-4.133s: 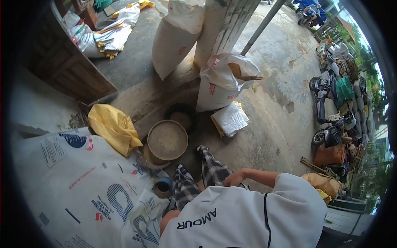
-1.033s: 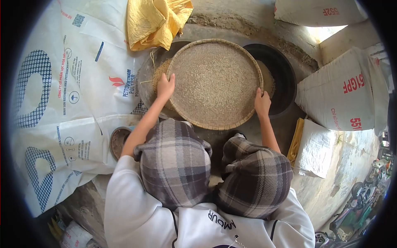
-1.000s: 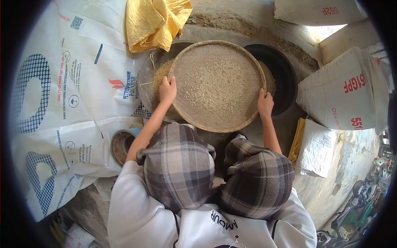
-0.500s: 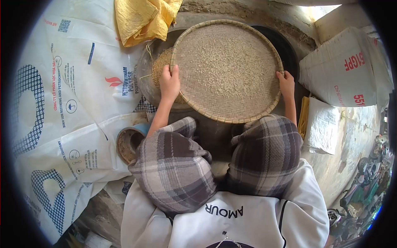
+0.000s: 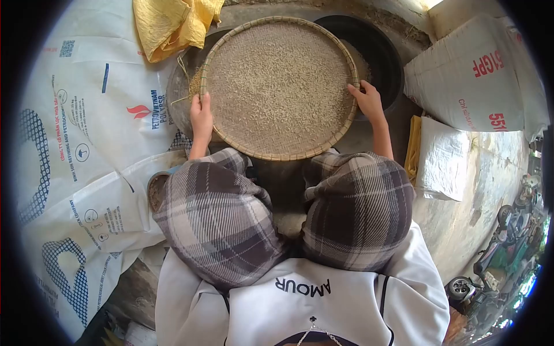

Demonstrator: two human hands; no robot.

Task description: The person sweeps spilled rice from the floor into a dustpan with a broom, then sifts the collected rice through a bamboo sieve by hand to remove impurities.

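A round woven winnowing basket with a bamboo rim is held out in front of my knees. Pale grains are spread over much of its surface. On its left rim, my left hand is closed, thumb on top. My right hand grips the right rim, its fingers partly hidden beneath. Under the basket's left side, a wide basin with golden grain shows only in part. Behind its right side stands a black tub with some grain-coloured material inside.
Large white printed sacks cover the left side, with a yellow sack at the back. A white sack and a folded silvery bag are on the right. A small round container sits by my left knee. Motorbikes stand farther right.
The winnowing basket and both hands have shifted left relative to the tub, uncovering more of the black tub and hiding more of the golden grain. Both hands keep their hold.
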